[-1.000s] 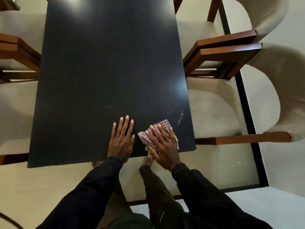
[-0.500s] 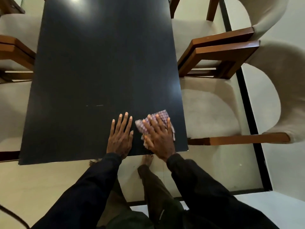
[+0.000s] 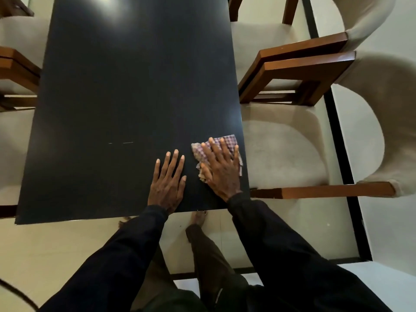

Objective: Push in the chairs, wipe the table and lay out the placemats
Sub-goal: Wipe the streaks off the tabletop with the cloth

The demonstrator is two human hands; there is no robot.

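A long black table (image 3: 135,91) runs away from me. My right hand (image 3: 221,170) lies flat on a checked cloth (image 3: 227,140) near the table's right front corner, pressing it to the surface. Beside it my left hand (image 3: 168,181) rests palm down on the bare tabletop, fingers spread, holding nothing. Beige chairs with wooden arms stand along the right side, the near chair (image 3: 288,149) and the far chair (image 3: 270,41), with their seats tucked up to the table edge. No placemats are in view.
More beige chairs (image 3: 15,143) with wooden arms line the left side. A dark strip (image 3: 342,154) crosses the pale floor on the right. My legs and one bare foot (image 3: 198,218) show below the table's front edge.
My right hand has slid the cloth to the right and a little away from me, toward the table's right edge. My left hand has stayed flat in place.
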